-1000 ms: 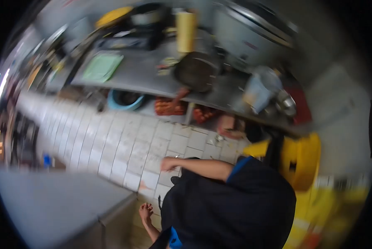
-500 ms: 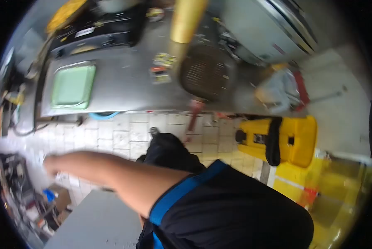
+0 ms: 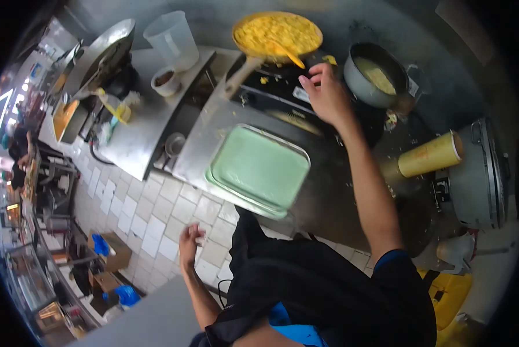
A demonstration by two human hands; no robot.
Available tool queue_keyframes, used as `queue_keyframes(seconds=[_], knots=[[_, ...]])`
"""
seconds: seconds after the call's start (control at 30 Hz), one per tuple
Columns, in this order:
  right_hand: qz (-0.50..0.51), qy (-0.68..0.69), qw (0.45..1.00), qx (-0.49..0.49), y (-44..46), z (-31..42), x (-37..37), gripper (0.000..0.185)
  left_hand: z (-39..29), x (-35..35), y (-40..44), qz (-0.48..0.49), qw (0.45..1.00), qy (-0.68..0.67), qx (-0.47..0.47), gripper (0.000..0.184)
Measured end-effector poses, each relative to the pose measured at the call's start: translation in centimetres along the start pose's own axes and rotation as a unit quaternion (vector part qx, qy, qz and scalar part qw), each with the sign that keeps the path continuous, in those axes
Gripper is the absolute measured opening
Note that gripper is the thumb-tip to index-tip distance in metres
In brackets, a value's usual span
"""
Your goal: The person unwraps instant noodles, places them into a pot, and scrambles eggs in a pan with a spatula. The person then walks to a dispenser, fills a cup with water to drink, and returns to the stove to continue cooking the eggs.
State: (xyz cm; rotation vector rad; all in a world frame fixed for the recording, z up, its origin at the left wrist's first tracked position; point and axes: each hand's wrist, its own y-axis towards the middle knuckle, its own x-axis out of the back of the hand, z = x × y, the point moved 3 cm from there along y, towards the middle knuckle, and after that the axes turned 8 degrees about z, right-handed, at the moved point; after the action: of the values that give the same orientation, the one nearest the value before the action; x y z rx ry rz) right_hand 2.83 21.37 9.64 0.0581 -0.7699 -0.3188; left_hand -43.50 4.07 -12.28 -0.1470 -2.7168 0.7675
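My right hand (image 3: 326,95) is raised over the stove, fingers apart and holding nothing. Just beyond its fingertips is the handle of an orange spatula (image 3: 294,58), which rests in a wide pan of chopped yellow food (image 3: 277,36). To the right of that hand stands a grey pot (image 3: 362,87) with liquid and a pale yellow piece inside. My left hand (image 3: 190,243) hangs low over the tiled floor, its fingers loosely bent and apart, with nothing in it. A light green tray (image 3: 260,169) lies on the steel counter between the two hands.
A clear plastic jug (image 3: 173,40) and a small white bowl (image 3: 166,81) stand on the left counter, near a large wok (image 3: 103,55). At right are a yellow cylinder (image 3: 431,154) and a big lidded cooker (image 3: 476,173). Cardboard boxes (image 3: 112,251) sit on the floor.
My view has swung left, bringing the stove, pan and pot into sight. An arm stretched out to the left before; now my right hand is over the stove and my left hand shows low.
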Motion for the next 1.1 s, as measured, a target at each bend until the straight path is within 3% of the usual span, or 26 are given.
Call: queue_keyframes(seconds=[0.03, 0.07, 0.1, 0.13, 0.17, 0.2, 0.27, 0.33, 0.4, 0.43, 0.47, 0.5, 0.53, 0.57, 0.6, 0.67, 0.73, 0.8, 0.87, 0.9, 0.97, 1.03, 1.07, 1.1], knots=[[-0.013, -0.074, 0.997, 0.012, 4.2, -0.9, -1.1, 0.046, -6.2, 1.0, 3.8, 0.027, 0.992, 0.106, -0.056, 0.039], [-0.025, -0.15, 0.988, 0.023, 7.8, -1.6, -2.5, 0.052, -9.6, 1.1, 8.8, 0.067, 0.987, 0.06, -0.132, 0.04], [0.029, -0.178, 0.983, -0.029, 10.5, -0.9, -3.2, 0.053, -15.7, 0.3, 11.3, 0.104, 0.974, 0.055, -0.192, 0.039], [0.082, -0.202, 0.972, -0.083, 13.0, -0.3, -3.9, 0.054, -21.0, -1.1, 13.6, 0.15, 0.971, 0.015, -0.183, 0.039], [0.062, -0.272, 0.957, -0.085, 16.5, -3.0, -5.7, 0.043, -24.7, -2.9, 16.7, 0.241, 0.955, -0.046, -0.164, 0.04], [0.055, -0.276, 0.956, -0.088, 18.4, -2.3, -4.9, 0.043, -28.3, -5.2, 18.7, 0.316, 0.932, -0.072, -0.162, 0.046], [0.19, -0.413, 0.891, -0.01, 20.3, 0.1, -3.2, 0.029, -33.8, -10.2, 20.7, 0.475, 0.866, -0.147, -0.047, 0.054], [0.225, -0.528, 0.817, 0.064, 20.1, 2.4, 0.8, 0.017, -36.7, -13.8, 21.5, 0.554, 0.783, -0.283, 0.028, 0.054], [0.245, -0.432, 0.865, -0.075, 16.2, 9.8, 4.7, 0.018, -37.2, -15.5, 22.5, 0.518, 0.793, -0.316, 0.053, 0.047], [0.249, -0.437, 0.861, -0.079, 15.8, 9.6, 4.4, 0.018, -35.9, -16.3, 24.4, 0.575, 0.749, -0.325, 0.052, 0.039], [0.295, -0.38, 0.876, -0.031, 15.4, 9.2, 3.9, 0.019, -36.1, -16.2, 24.3, 0.577, 0.745, -0.33, 0.055, 0.039], [0.338, -0.319, 0.885, 0.018, 15.5, 8.5, 3.1, 0.021, -36.6, -15.9, 23.7, 0.557, 0.761, -0.325, 0.072, 0.036], [0.278, -0.316, 0.901, 0.109, 16.1, 6.6, 1.3, 0.022, -36.7, -15.9, 23.4, 0.536, 0.777, -0.319, 0.088, 0.033], [0.323, -0.251, 0.911, 0.062, 17.6, 5.2, -1.4, 0.022, -36.4, -16.4, 23.5, 0.527, 0.79, -0.303, 0.082, 0.029], [0.315, -0.282, 0.903, 0.075, 19.4, 3.6, -4.5, 0.022, -36.0, -16.7, 23.4, 0.527, 0.79, -0.303, 0.082, 0.029], [0.185, -0.249, 0.951, 0.013, 22.2, 0.1, -9.4, 0.026, -35.7, -17.1, 23.4, 0.491, 0.82, -0.291, 0.047, 0.03], [0.134, -0.322, 0.937, -0.003, 23.8, -0.9, -9.5, 0.027, -36.1, -16.7, 23.1, 0.48, 0.832, -0.274, 0.045, 0.03], [0.141, -0.333, 0.929, -0.079, 24.3, -1.0, -4.3, 0.024, -36.0, -17.0, 22.8, 0.486, 0.812, -0.319, 0.043, 0.029], [0.263, -0.439, 0.857, -0.064, 22.9, 0.4, -0.9, 0.022, -35.8, -16.8, 22.8, 0.485, 0.814, -0.317, 0.049, 0.028], [0.266, -0.442, 0.855, -0.06, 23.0, -0.9, -1.3, 0.022, -35.9, -16.7, 22.7, 0.486, 0.815, -0.311, 0.056, 0.028], [0.12, -0.483, 0.866, -0.046, 23.4, -3.4, -1.9, 0.02, -36.3, -17.0, 22.7, 0.485, 0.815, -0.31, 0.061, 0.028], [0.057, -0.466, 0.879, -0.085, 25.7, -2.0, -4.8, 0.019, -36.2, -17.3, 22.0, 0.463, 0.837, -0.286, 0.057, 0.028], [0.055, -0.465, 0.879, -0.086, 27.5, -2.3, -3.8, 0.019, -36.1, -17.5, 22.0, 0.464, 0.838, -0.284, 0.056, 0.028], [0.145, -0.501, 0.851, -0.052, 29.4, -2.7, -3.1, 0.018, -35.9, -17.6, 22.1, 0.47, 0.831, -0.292, 0.059, 0.029]])
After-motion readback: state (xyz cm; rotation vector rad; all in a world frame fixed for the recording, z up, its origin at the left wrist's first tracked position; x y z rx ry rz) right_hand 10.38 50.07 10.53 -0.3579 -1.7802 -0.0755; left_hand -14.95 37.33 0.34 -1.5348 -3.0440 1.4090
